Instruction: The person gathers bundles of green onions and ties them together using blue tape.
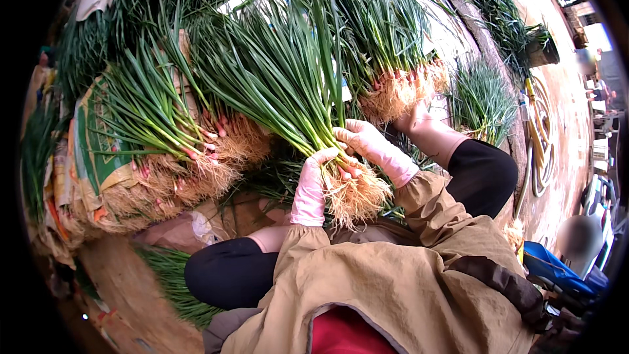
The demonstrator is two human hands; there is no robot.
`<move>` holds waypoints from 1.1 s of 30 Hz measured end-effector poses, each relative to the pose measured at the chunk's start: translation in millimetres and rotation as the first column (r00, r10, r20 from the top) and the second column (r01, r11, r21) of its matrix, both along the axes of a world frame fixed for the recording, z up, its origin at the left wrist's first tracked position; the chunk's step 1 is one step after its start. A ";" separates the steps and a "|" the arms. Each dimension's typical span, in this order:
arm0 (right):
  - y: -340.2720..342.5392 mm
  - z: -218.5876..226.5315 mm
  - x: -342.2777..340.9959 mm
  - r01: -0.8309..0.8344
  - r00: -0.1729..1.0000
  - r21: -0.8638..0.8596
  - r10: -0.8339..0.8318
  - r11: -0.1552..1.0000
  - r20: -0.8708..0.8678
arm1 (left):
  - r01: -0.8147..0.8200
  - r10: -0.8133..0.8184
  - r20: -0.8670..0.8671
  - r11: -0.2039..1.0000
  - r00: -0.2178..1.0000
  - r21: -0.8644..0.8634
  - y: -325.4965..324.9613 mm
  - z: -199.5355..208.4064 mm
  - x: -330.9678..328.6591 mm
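Note:
In front of my body I hold a bunch of green garlic (295,85), its long leaves fanning away and to the left. The pinkish bulbs and pale, shaggy roots (357,200) hang toward my lap. My left hand (312,183), in a pink glove, is closed round the stems just above the bulbs on the left side. From the right, my right hand (367,141), gloved too, grips the same stems, with its fingers bent over them. Part of the fingers of both hands is hidden by stems and by each other.
A rooted pile of green garlic (151,111) lies on printed sacks (98,137) to the left. Another bundle (393,59) rests beyond my right hand, near my bare foot. Loose leaves (173,282) lie by my left knee. A coiled yellow hose (540,131) is far right.

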State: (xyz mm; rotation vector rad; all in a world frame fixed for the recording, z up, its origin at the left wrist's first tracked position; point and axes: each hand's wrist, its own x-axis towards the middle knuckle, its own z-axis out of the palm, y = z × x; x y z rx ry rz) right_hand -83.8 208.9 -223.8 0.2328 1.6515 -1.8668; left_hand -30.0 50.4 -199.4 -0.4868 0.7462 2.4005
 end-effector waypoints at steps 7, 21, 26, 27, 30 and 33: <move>1.2 -35.7 -6.3 0.372 0.928 -0.359 -0.328 0.856 0.179 | -0.128 0.111 0.083 0.963 0.990 0.237 3.5 -4.7 2.3; 121.0 3.8 -177.0 -0.057 0.962 0.984 0.274 0.169 0.009 | -0.190 0.181 0.061 0.887 0.982 0.420 19.4 12.7 0.5; 96.3 43.9 -170.9 0.265 0.939 0.459 -0.118 0.848 -0.322 | -0.151 0.126 0.086 0.868 0.988 0.472 0.8 6.5 -5.6; 102.2 36.0 -158.1 0.154 0.971 0.435 -0.055 0.887 -0.232 | -0.214 0.196 0.087 0.899 0.977 0.383 10.6 7.8 -7.4; 58.1 32.3 -83.3 -0.075 0.997 0.231 0.075 0.970 0.011 | -0.199 0.196 0.039 0.940 0.980 0.276 9.9 14.2 -11.3; 31.6 0.4 -27.9 -0.112 0.979 0.361 0.164 0.926 -0.118 | -0.168 0.149 0.079 0.900 0.986 0.402 1.2 0.3 -7.4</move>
